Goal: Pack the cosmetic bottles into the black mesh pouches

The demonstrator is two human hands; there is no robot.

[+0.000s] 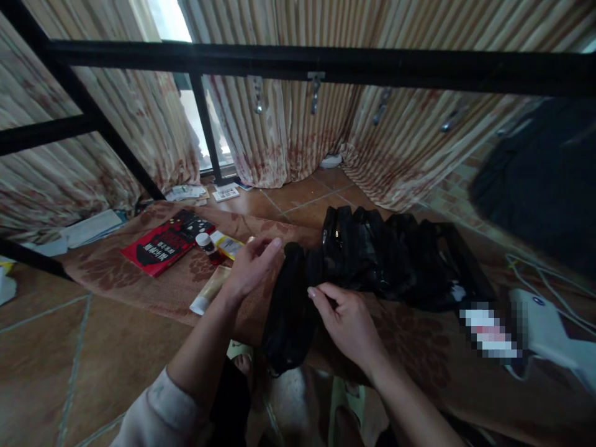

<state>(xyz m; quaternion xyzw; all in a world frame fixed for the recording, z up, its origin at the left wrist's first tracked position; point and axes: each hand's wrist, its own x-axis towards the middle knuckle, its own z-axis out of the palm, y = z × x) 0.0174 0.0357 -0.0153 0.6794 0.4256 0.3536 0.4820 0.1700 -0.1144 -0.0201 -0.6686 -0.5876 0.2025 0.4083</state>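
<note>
A black pouch stands at the near edge of the cloth-covered surface, between my hands. My right hand is closed in a pinch at the pouch's upper right edge; whether it grips a zip or the fabric I cannot make out. Just left of the pouch, my left hand hovers with fingers stretched out, holding nothing visible. Close to it lie a cream-coloured tube, a small bottle with a white cap and a yellow-and-white packet. Further right sits a row of black bags.
A red-and-black book lies on the brown patterned cloth. White devices with cables are at the right. A black metal frame bar with hanging clips crosses ahead, before striped curtains. Papers lie at the left.
</note>
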